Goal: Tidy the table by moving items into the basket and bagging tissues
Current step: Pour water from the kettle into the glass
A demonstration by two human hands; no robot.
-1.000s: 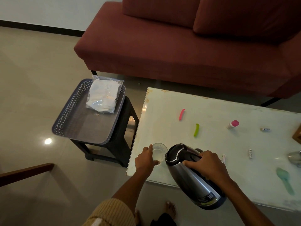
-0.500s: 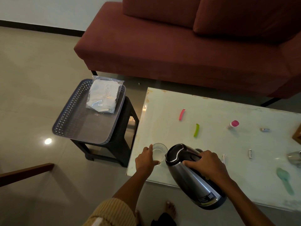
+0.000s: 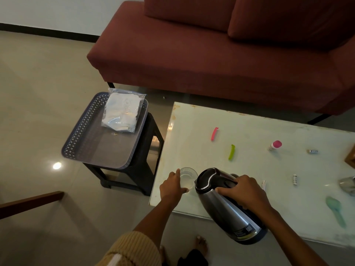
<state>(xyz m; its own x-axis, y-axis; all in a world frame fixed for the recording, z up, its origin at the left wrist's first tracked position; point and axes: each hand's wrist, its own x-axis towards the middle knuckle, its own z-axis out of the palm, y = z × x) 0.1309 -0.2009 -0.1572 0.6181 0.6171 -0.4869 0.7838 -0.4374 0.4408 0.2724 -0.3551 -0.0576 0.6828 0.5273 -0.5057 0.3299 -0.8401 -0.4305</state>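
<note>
On the stool we see one basket (image 3: 80, 143) holding one bag of tissues (image 3: 123, 112). Our left hand (image 3: 172, 186) wraps its grip around one glass (image 3: 189, 178) on the table (image 3: 249, 135). Our right hand (image 3: 243, 191) clamps one tilted kettle (image 3: 224, 204). Two clips, pink (image 3: 214, 133) and green (image 3: 231, 152), lie beyond.

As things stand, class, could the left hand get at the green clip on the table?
Probably not yet: the left hand is holding the glass, though the table between it and the green clip lies bare.
</note>
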